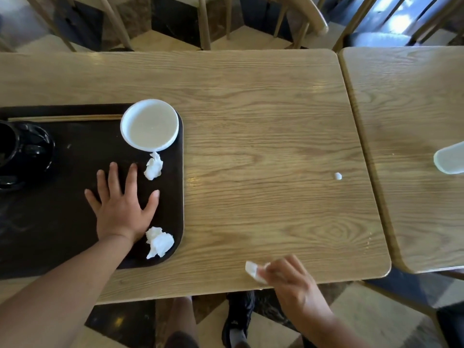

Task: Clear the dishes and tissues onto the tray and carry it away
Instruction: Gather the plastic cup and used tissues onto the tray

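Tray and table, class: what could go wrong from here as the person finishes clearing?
1. The white dish sits at the tray's far right corner, its rim reaching the edge; it might slide off when the tray is lifted.
2. The two crumpled tissues lie loose near the right edge and could drop off in carrying.
3. The small white scrap lies far from the right hand, which pinches a tissue; it may be overlooked.

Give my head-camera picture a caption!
Left hand rests flat on the tray; right hand pinches a tissue by the table edge.
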The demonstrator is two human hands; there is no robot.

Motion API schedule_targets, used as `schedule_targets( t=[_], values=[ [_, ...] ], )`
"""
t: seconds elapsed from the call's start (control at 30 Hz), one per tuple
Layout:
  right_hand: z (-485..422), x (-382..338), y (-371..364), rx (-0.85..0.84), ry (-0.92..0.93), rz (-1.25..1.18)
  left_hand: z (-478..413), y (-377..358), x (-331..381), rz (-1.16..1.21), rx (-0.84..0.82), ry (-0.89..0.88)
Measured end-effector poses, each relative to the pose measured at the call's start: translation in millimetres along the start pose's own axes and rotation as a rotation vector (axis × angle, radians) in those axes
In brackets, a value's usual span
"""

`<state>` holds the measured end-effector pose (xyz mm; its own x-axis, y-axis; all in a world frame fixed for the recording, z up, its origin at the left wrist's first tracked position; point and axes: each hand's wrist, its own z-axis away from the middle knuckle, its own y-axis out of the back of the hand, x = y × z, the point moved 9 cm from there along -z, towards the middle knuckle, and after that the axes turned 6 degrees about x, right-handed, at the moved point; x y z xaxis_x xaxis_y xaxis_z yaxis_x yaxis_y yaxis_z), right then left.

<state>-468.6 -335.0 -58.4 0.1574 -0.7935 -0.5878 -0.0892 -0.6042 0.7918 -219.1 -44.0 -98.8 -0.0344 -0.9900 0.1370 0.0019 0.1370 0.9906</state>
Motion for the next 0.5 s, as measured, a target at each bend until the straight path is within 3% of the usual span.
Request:
schedule_targets(
  t=[0.17, 0.43, 0.5],
  values=[
    [14, 3, 21, 0.057, -0.082, 0.004, 1, 0, 0, -0.008, -0.004, 0.001],
    [-88, 137, 140, 0.531, -0.400, 0.279, 0, 0, -1, -0.012, -0.007, 0.002],
    [-111, 173, 159, 0.577, -0.444, 0.303, 0, -1, -1, -0.008, -0.001, 0.000]
  ],
)
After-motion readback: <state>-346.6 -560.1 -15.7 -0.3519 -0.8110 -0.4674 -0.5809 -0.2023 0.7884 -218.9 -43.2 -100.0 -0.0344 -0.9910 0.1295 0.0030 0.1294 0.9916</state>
